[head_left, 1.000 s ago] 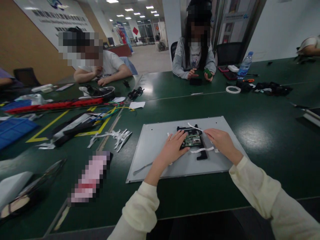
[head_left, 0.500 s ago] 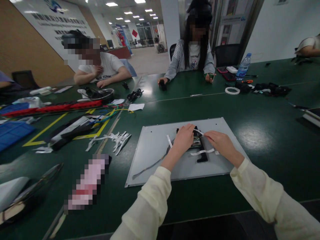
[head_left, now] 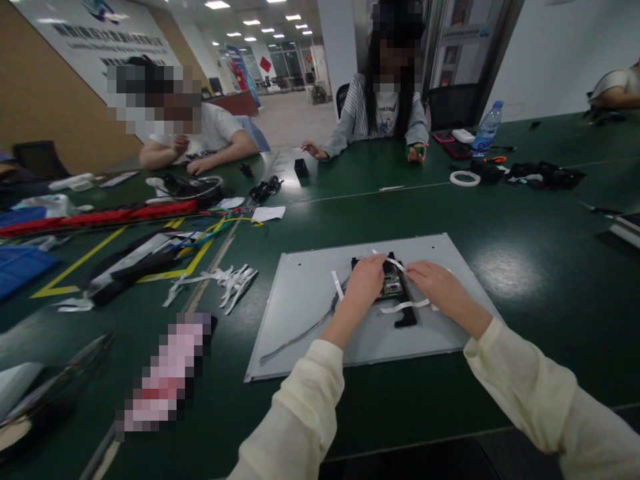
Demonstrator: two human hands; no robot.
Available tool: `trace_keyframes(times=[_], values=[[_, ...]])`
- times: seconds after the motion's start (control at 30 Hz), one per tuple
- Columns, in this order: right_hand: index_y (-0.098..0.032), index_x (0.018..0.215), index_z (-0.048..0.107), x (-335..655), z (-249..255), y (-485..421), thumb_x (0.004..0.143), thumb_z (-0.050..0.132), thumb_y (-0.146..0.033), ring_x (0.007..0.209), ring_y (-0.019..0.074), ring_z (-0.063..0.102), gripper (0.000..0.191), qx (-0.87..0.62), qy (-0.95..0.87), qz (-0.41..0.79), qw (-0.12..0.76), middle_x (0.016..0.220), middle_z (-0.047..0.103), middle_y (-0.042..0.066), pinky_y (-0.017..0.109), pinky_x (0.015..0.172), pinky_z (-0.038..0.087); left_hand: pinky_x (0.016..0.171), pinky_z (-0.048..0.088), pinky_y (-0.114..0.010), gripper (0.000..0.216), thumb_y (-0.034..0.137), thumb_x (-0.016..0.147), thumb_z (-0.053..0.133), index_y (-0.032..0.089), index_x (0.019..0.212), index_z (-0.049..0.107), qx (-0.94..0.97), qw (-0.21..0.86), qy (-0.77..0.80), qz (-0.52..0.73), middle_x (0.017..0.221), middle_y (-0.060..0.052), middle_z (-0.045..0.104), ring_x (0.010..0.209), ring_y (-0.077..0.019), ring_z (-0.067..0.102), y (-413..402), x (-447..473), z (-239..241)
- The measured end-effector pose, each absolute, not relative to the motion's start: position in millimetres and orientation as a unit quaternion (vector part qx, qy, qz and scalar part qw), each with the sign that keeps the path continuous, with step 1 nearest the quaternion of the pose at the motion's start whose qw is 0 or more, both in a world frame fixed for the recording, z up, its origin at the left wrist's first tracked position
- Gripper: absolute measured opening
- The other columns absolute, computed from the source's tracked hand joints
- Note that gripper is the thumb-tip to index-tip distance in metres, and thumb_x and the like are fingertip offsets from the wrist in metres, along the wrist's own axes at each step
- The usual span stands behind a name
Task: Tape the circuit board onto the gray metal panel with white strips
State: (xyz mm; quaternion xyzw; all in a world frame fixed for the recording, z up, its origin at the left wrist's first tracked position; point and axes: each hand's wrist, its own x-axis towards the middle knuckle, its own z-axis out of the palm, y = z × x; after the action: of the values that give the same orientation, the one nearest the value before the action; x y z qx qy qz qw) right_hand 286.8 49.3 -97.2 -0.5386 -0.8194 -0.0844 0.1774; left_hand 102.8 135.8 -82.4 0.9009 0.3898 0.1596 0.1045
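Observation:
A white strip (head_left: 393, 261) runs between my two hands over a black bracket (head_left: 407, 312) with an exposed circuit board (head_left: 393, 285). My left hand (head_left: 366, 281) is closed at the strip's left part, resting against the bracket; its fingertips are partly hidden. With fingers pinched together, my right hand (head_left: 443, 290) grips the strip's right end. A second white strip (head_left: 405, 306) lies across the bracket's lower arm. Left of the bracket, a short white strip (head_left: 337, 285) and a grey cable (head_left: 300, 337) lie on the white board (head_left: 290, 300) underneath.
Loose white strips (head_left: 233, 285) are piled left of the board, above a blurred pink object (head_left: 170, 373). Across the green table sit two people, near a black box (head_left: 301, 168). Right of them are a white tape roll (head_left: 465, 179) and a water bottle (head_left: 487, 130).
My hands stay nearly in place, with slightly more of the strip showing beyond my left fingers. Across the table, a person's hand has let go of the black box. The view has shifted slightly.

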Motion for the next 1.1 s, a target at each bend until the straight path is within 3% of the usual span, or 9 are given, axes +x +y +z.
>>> trace_keyframes(times=[0.2,0.4,0.63,0.87,1.1], values=[[-0.016,0.102,0.067,290,-99,52,0.087,0.05,-0.01,0.1,0.0205,0.062,0.023,-0.55,-0.801,-0.01,0.235,0.11,0.066,0.009,0.037,0.09,0.051,0.102,0.039,-0.032,0.037,0.006,0.088,0.038,0.015,0.12,0.055,0.908,0.084,0.382,0.148,0.123,-0.01,0.062,0.113,-0.0185,0.058,135,104,-81],[-0.019,0.098,0.07,298,-92,49,0.087,0.05,-0.014,0.096,0.0188,0.064,0.023,-0.554,-0.774,0.089,0.293,0.107,0.068,0.006,0.037,0.09,0.051,0.104,0.036,-0.04,0.036,0.007,0.088,0.038,0.017,0.119,0.054,0.907,0.049,0.393,0.141,0.124,-0.011,0.061,0.124,-0.0216,0.049,132,104,-81],[-0.019,0.092,0.071,305,-86,44,0.085,0.051,-0.014,0.094,0.0188,0.064,0.022,-0.559,-0.768,0.111,0.292,0.103,0.069,0.007,0.038,0.09,0.051,0.102,0.038,-0.04,0.035,0.007,0.088,0.037,0.016,0.118,0.051,0.915,0.037,0.381,0.126,0.125,-0.012,0.059,0.122,-0.0222,0.05,132,104,-79],[-0.02,0.115,0.063,300,-86,39,0.088,0.047,-0.017,0.112,0.0207,0.056,0.032,-0.532,-0.796,0.091,0.273,0.118,0.063,0.008,0.042,0.098,0.045,0.103,0.035,-0.039,0.036,0.008,0.089,0.035,0.01,0.124,0.047,0.912,0.029,0.391,0.116,0.129,-0.016,0.056,0.125,-0.0223,0.048,134,105,-83],[-0.019,0.096,0.068,302,-80,37,0.087,0.048,-0.015,0.098,0.0192,0.061,0.023,-0.547,-0.776,0.119,0.289,0.103,0.067,0.006,0.037,0.091,0.048,0.108,0.032,-0.04,0.04,0.01,0.09,0.036,0.01,0.129,0.046,0.913,0.048,0.39,0.104,0.139,-0.015,0.049,0.13,-0.0221,0.043,135,105,-86]])
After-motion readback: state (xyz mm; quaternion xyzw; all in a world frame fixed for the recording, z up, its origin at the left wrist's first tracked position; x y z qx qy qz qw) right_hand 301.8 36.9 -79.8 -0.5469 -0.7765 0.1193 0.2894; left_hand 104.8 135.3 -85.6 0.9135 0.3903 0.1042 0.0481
